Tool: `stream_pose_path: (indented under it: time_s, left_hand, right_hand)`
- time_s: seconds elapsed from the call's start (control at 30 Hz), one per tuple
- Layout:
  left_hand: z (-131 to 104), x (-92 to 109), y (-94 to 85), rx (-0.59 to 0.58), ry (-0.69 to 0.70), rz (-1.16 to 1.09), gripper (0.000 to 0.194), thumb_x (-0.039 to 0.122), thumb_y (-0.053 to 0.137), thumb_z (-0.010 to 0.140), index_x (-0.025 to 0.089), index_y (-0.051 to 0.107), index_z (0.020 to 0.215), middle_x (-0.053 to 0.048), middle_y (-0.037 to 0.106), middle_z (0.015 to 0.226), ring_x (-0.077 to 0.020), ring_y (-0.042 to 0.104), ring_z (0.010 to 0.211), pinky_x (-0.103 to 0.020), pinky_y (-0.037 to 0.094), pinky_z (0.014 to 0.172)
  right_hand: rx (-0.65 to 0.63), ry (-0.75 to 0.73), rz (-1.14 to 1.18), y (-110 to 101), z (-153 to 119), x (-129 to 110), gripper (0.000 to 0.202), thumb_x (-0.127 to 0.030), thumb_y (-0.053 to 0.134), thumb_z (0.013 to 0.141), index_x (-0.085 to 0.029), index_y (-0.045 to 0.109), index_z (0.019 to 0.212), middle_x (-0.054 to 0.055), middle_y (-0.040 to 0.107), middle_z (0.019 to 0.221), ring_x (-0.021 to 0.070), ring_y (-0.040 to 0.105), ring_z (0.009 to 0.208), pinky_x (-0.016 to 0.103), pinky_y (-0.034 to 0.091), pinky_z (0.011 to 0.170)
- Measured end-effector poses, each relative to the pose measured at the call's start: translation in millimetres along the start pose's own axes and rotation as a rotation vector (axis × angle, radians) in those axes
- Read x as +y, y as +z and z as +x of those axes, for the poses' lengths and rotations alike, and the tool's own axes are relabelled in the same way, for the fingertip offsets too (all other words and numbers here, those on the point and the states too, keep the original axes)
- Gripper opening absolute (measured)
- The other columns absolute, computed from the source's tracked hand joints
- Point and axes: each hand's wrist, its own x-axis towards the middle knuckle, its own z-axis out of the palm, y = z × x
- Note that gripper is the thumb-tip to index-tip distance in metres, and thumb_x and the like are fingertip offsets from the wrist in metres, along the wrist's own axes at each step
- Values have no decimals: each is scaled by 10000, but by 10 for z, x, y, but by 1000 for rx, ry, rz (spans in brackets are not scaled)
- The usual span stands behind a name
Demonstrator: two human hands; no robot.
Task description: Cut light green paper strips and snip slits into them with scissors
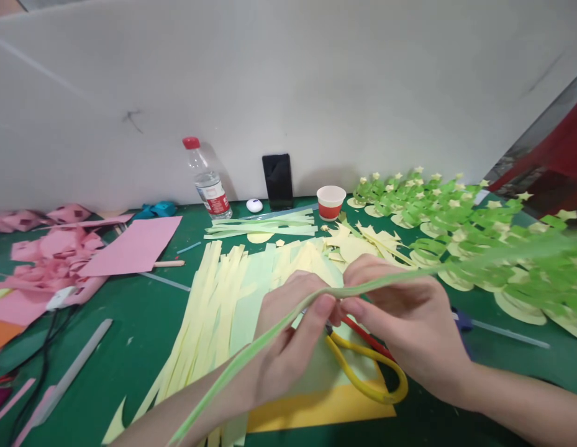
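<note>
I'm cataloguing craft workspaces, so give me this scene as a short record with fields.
Left hand: pinches a pale green strip
Right hand: close beside it at the strip, grip partly hidden
Scissors: yellow-and-red-handled, below the hands; whether held, unclear
Table: green
Left side: pink paper
Middle: yellow strips
Right side: many green cutouts with pale stars
Back, by the white wall: red-capped bottle, upright phone, red-and-white cup

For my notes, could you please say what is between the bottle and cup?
Head view: a white rounded object, a black phone, and pale strips in front.
</note>
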Motion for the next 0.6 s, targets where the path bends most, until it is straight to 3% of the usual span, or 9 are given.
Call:
stream_pose_path:
  time_s: [0.13,0.4,0.6]
  left_hand:
    - [24,33,-1,4,10,14,298,248,343,931,198,524,699,-8,564,663,-149,531,669,-298,434,639]
    - [63,58,-31,45,175,114,264,156,363,902,200,489,674,14,523,586,-133,482,568,-294,422,609]
    - [39,79,-109,77,161,129,295,160,348,918,197,521,683,7,537,607,-137,501,604,-296,413,606]
  right_hand:
    - [72,-183,-138,8,-1,30,174,-60,676,651,-233,665,667,-36,607,611,94,559,594,197,459,532]
    - [92,-118,-279,-71,46,-79,175,-70,616,663,-231,572,612,-43,566,581,103,547,595,206,457,538]
    - [176,-189,-329,-169,138,-128,166,-76,598,652,-223,570,582,-50,534,556,94,493,509,200,411,433]
